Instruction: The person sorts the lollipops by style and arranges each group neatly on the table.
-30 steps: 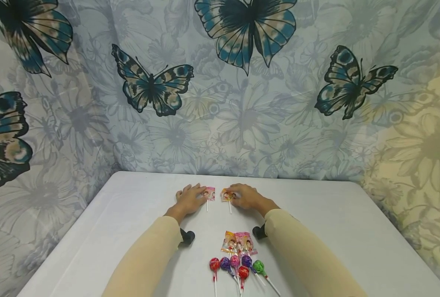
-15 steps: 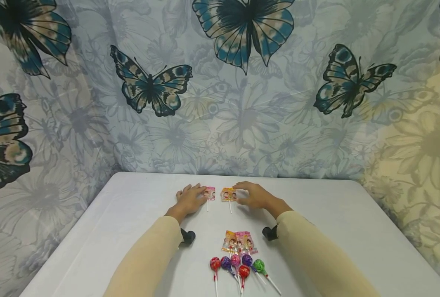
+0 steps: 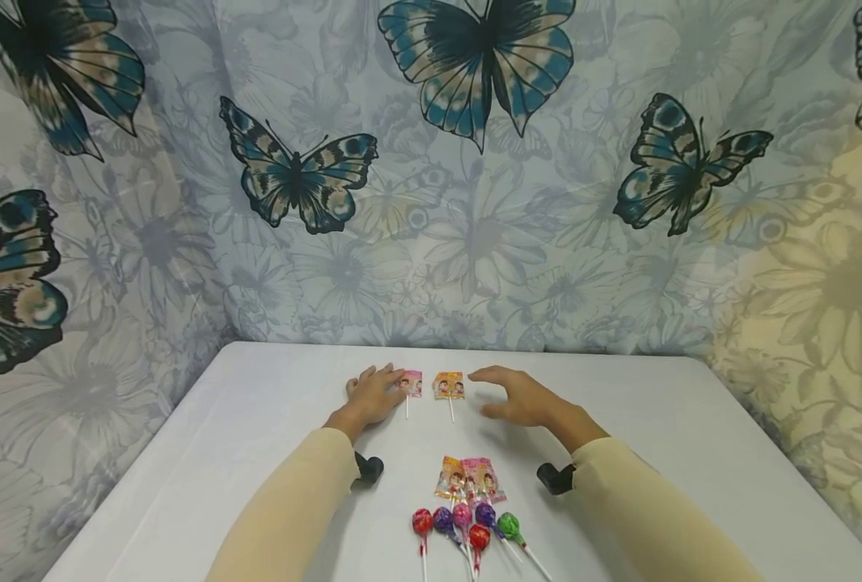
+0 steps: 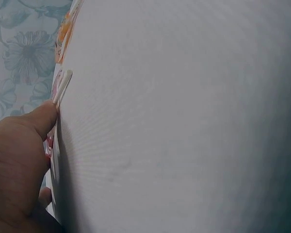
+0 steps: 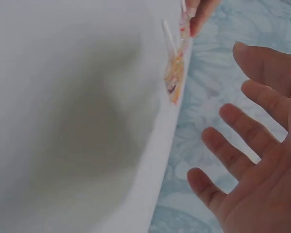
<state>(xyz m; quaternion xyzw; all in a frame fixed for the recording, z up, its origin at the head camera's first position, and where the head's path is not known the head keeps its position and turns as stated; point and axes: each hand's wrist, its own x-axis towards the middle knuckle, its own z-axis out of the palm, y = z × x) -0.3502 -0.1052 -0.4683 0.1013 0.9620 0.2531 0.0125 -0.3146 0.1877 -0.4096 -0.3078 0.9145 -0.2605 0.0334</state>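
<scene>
A flat lollipop in a pink wrapper (image 3: 412,383) lies toward the far side of the white table, its stick pointing toward me. My left hand (image 3: 373,394) rests beside it, fingertips and thumb touching the wrapper's left edge. In the left wrist view the thumb (image 4: 44,116) reaches straight to the wrapper near the white stick. Just right of the pink one lies a lollipop in an orange wrapper (image 3: 449,385). My right hand (image 3: 529,398) hovers to its right, apart from it and holding nothing. The right wrist view shows that palm with fingers (image 5: 233,155) spread.
Nearer to me lie an orange-wrapped lollipop (image 3: 449,477) and a pink-wrapped one (image 3: 482,478), overlapping. Several round lollipops stand out below them, among them a red one (image 3: 422,521) and a green one (image 3: 509,525). A butterfly-patterned cloth (image 3: 431,267) hangs behind the table (image 3: 256,420).
My right hand has let go of the orange-wrapped lollipop and moved off to the right, fingers spreading. The left hand has stayed at the pink-wrapped lollipop.
</scene>
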